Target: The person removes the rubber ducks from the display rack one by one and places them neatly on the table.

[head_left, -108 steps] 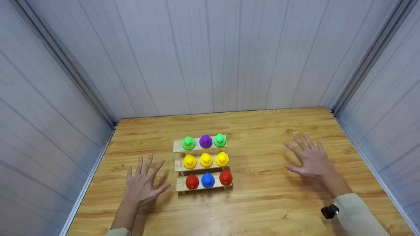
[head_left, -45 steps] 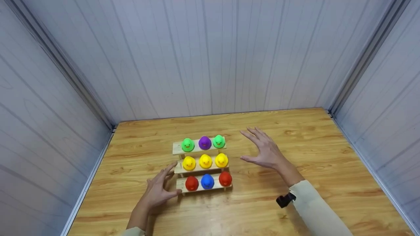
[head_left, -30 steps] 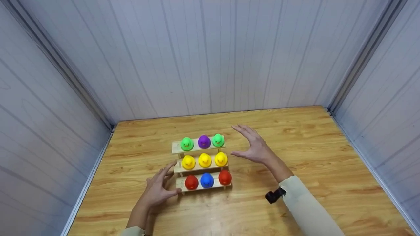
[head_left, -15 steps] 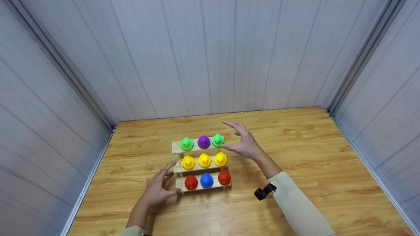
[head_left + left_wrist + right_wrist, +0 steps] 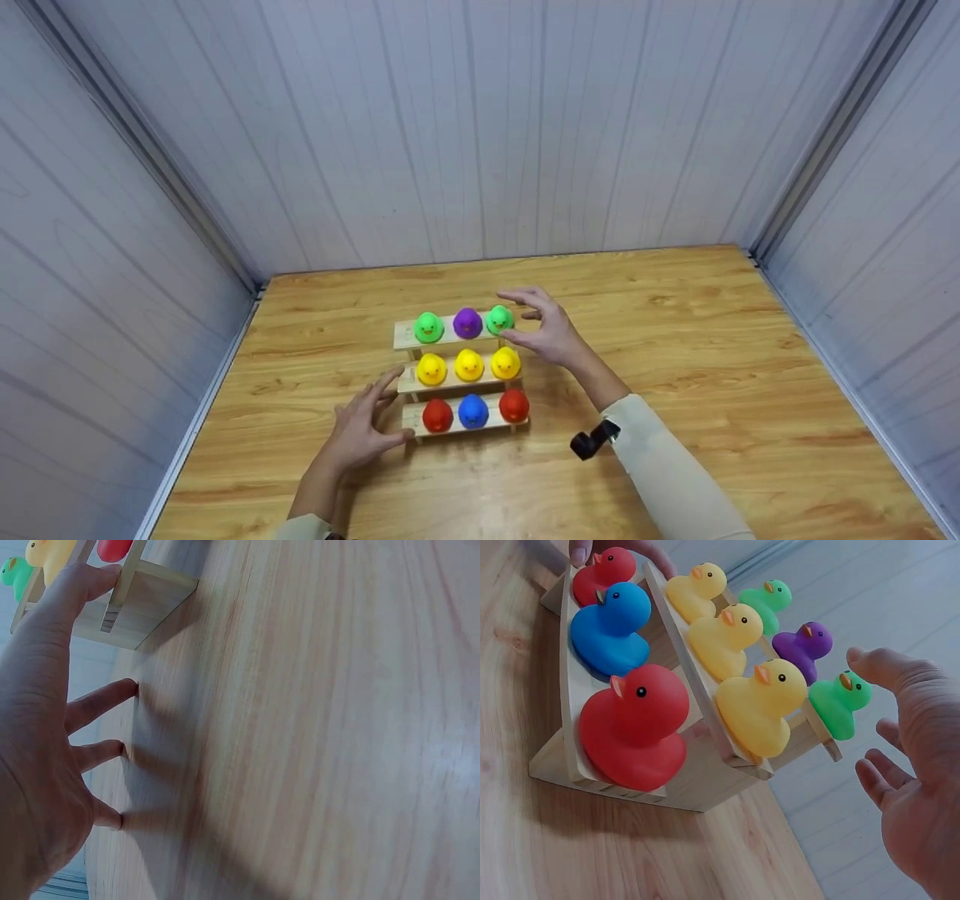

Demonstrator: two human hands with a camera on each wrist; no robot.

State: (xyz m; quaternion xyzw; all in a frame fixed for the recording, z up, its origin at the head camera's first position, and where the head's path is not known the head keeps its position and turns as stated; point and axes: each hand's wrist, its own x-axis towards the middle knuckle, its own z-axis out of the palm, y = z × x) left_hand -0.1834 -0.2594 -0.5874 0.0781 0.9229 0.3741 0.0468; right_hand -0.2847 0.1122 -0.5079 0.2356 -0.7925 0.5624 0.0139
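Observation:
A three-tier wooden stand [image 5: 405,381] carries small rubber ducks. On its top tier sit a green duck [image 5: 428,328], a purple duck [image 5: 467,323] and a right-end green duck [image 5: 499,320]. Yellow ducks [image 5: 469,365] fill the middle tier; below, a blue duck [image 5: 473,412] sits between two red ducks [image 5: 634,731]. My left hand [image 5: 360,431] is at the stand's left end, its thumb touching the front plank and other fingertips down on the table. Around the right-end green duck, my right hand [image 5: 553,334] has thumb and fingers spread apart; contact with it is unclear.
The stand rests on a wood-grain table [image 5: 675,450]. A pale panelled wall [image 5: 480,135] rises behind the table, with similar walls on the left and right. A small black device [image 5: 595,440] is strapped at my right wrist.
My right hand has moved leftward from the table's right side to the right-end green duck, its fingers drawing in. My left hand came to the stand's left end and has stayed there.

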